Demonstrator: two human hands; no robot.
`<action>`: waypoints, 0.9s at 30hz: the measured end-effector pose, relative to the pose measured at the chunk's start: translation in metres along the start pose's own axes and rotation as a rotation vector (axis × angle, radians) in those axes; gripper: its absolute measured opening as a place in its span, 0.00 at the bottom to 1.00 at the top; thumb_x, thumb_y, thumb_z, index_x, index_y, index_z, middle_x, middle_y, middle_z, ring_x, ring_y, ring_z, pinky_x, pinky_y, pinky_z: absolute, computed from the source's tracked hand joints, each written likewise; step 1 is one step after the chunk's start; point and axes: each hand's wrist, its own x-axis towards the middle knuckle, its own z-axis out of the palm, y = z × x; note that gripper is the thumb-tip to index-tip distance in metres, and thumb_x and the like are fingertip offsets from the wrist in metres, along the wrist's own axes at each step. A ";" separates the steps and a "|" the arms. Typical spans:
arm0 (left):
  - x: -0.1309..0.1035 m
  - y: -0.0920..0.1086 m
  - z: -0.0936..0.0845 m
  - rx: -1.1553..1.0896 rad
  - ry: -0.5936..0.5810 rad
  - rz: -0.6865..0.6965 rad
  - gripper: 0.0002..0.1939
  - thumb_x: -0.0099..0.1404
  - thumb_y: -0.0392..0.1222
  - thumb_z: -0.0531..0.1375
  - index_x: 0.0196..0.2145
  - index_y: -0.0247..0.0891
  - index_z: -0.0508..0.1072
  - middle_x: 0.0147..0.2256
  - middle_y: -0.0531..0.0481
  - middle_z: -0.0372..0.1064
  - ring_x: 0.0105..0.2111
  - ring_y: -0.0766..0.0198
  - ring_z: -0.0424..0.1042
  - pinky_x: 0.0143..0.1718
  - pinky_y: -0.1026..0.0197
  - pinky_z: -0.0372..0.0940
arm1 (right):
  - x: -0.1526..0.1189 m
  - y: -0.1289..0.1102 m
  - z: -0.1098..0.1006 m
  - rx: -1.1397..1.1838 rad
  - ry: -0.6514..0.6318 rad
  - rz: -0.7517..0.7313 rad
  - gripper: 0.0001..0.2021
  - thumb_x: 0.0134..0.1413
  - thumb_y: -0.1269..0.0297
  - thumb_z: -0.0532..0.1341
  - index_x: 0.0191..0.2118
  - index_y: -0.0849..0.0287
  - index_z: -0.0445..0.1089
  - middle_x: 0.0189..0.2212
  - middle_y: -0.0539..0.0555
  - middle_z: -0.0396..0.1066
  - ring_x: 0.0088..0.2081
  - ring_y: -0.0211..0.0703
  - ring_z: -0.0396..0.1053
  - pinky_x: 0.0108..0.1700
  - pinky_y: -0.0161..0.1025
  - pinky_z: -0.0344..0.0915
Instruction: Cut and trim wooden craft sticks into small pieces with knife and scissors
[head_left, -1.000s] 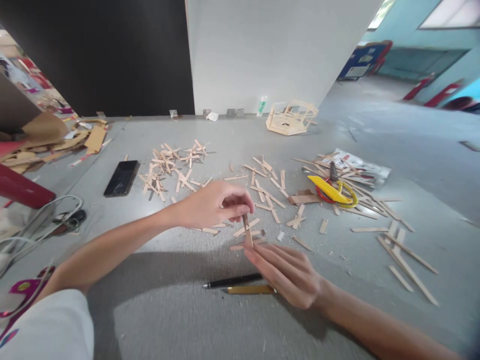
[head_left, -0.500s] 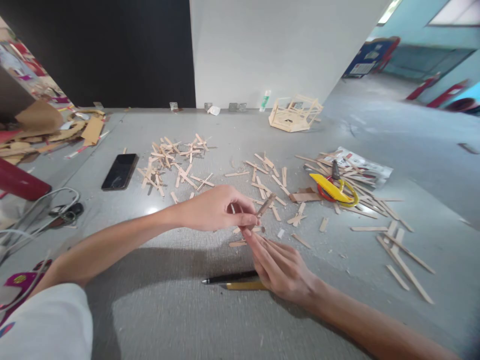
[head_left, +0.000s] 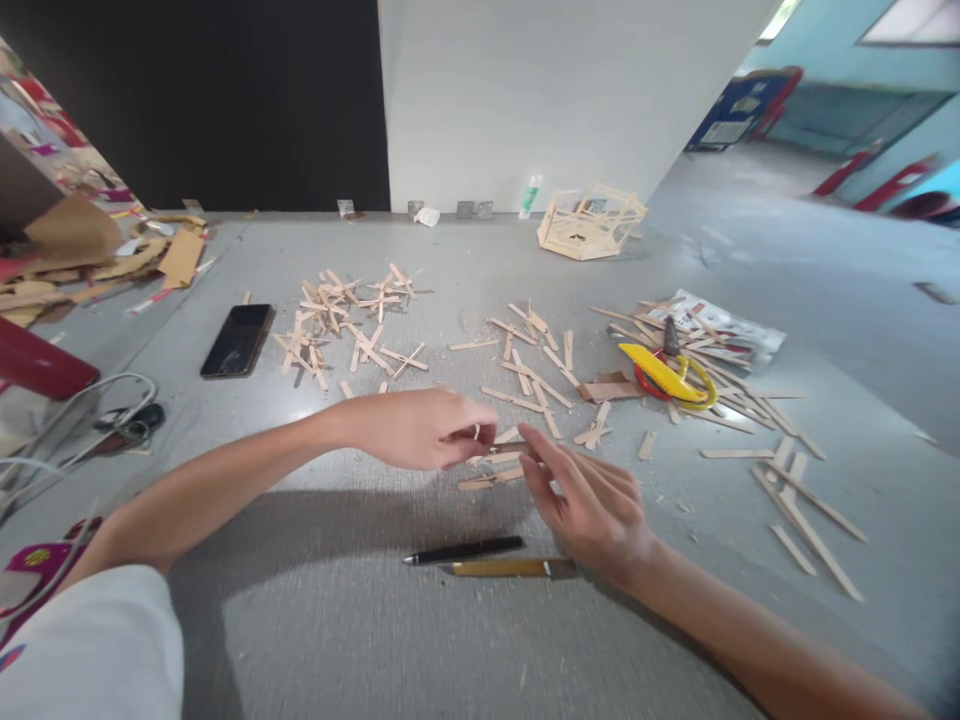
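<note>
A small wooden stick spans the gap between my two hands, just above the grey table. Curled fingers of my left hand grip its left end. My right hand has fingertips at the stick's right end, with the fingers bent and close together. Loose sticks lie right under and behind the hands. In front, a black pen and a yellow craft knife rest side by side.
A phone and a stick pile lie left. Right are yellow-handled cutters on sticks and a plastic packet. A stick frame and glue tube stand at the back; a red bottle is far left.
My hands have moved apart, the right one rightwards. The stick, tilted up before, now lies nearly level between them. More of the pen and knife shows.
</note>
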 end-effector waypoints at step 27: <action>-0.020 -0.033 -0.021 0.454 0.388 -0.230 0.31 0.71 0.33 0.49 0.70 0.42 0.49 0.70 0.41 0.43 0.66 0.48 0.53 0.60 0.52 0.55 | -0.004 0.001 0.002 0.027 -0.030 0.005 0.15 0.61 0.77 0.62 0.53 0.63 0.69 0.26 0.49 0.78 0.23 0.33 0.72 0.28 0.33 0.66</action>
